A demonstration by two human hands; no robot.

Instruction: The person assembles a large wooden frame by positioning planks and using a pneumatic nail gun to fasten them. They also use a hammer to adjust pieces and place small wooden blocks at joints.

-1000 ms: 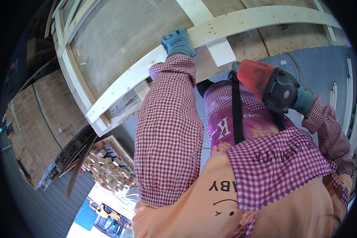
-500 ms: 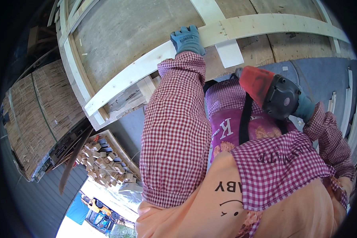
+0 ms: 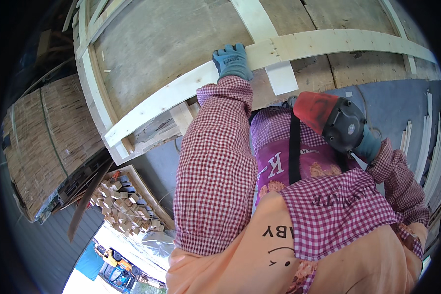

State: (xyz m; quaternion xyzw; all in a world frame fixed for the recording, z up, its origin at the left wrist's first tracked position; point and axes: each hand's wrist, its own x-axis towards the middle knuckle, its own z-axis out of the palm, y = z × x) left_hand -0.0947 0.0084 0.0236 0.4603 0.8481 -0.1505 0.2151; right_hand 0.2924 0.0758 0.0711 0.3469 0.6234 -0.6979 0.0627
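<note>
My left hand point(image 3: 232, 62), in a blue work glove, grips a long pale wooden board point(image 3: 166, 95), its fingers curled over the board's far edge. The board lies across a wooden frame with a plywood-like panel point(image 3: 166, 39) under it. A crosspiece point(image 3: 255, 22) meets the board just right of my hand, and its short end point(image 3: 281, 81) sticks out on the near side. My right hand point(image 3: 368, 145), gloved too, is closed around a red and black nail gun point(image 3: 330, 120). The gun is held beside my apron, away from the board; its handle is mostly hidden.
A strapped stack of thin wood point(image 3: 51, 132) stands at the left. Below it, a wooden crate point(image 3: 144, 188) holds several short wood blocks point(image 3: 122, 208). Long pale strips point(image 3: 426, 137) lie at the right on the grey floor point(image 3: 387, 110). A thin hose point(image 3: 365, 100) trails behind the gun.
The whole view has shifted slightly, with the frame and board sitting lower in the picture. My left hand keeps its place on the board; the nail gun has turned a little in my right hand.
</note>
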